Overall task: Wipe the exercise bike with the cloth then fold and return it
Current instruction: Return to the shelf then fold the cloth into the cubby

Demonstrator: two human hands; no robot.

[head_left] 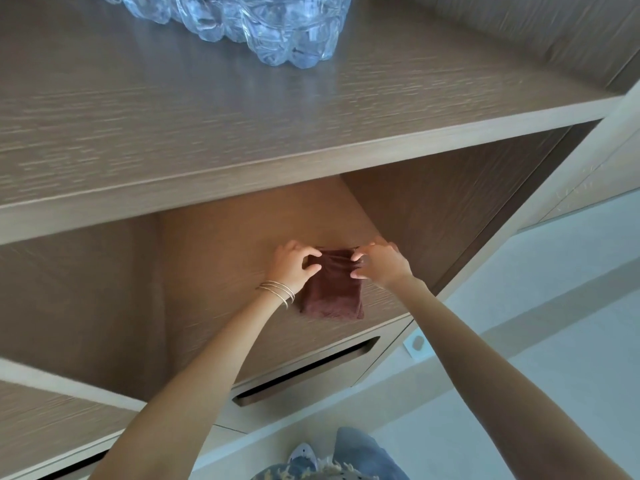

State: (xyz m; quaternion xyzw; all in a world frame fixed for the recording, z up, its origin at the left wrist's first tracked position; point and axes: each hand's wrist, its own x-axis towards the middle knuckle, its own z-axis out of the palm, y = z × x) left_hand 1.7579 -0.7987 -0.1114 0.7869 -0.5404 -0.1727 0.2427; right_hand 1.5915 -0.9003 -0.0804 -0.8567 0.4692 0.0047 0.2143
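Observation:
A small dark brown cloth (333,292), folded into a rough square, lies on the lower wooden shelf (221,258) inside an open cabinet. My left hand (292,263) pinches the cloth's far left corner, and thin bangles circle that wrist. My right hand (375,259) pinches the far right corner, with the fabric bunched between the two hands. The near edge of the cloth rests flat on the shelf. No exercise bike is in view.
The upper shelf (173,133) carries a shrink-wrapped pack of clear plastic water bottles (263,26). Below the cloth's shelf is a drawer front with a dark slot handle (304,372). Pale floor (519,341) lies to the right. My jeans and shoe (304,452) show at the bottom.

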